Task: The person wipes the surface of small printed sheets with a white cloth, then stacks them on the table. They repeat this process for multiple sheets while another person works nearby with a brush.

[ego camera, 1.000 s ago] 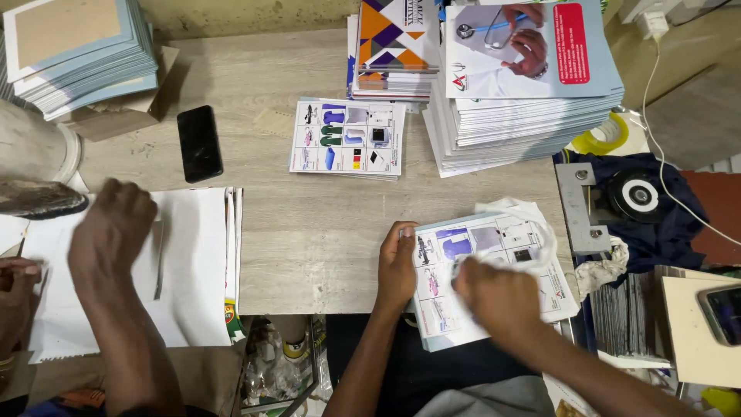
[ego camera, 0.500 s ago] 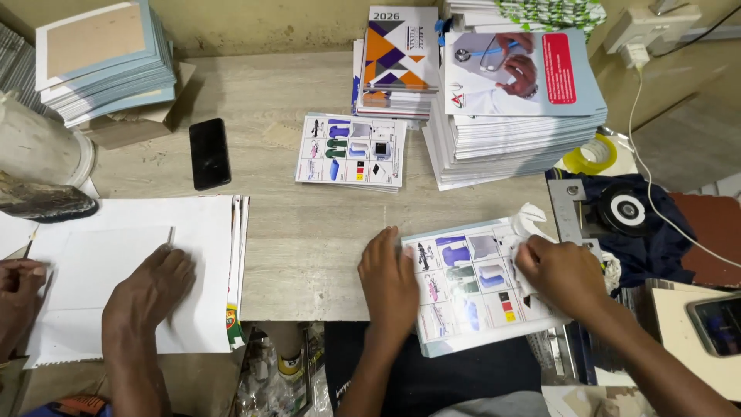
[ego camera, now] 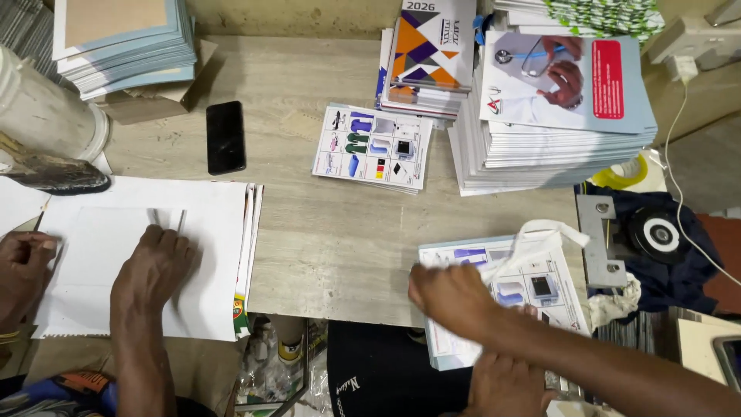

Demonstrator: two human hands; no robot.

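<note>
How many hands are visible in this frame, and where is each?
4. The person's right hand lies across the printed sheet; their left hand is at the bottom edge below it. A co-worker's hand presses the white paper; another hand is at far left.

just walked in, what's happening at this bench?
The camera wearer is working on a stack of printed catalogue sheets at the near edge of the wooden table. The right hand reaches across and presses on the sheets; the left hand sits lower, at the table edge. A white cloth strip lies on the stack. To the left, another person's hand presses flat on white paper sheets. A black phone and booklet piles sit farther back.
</note>
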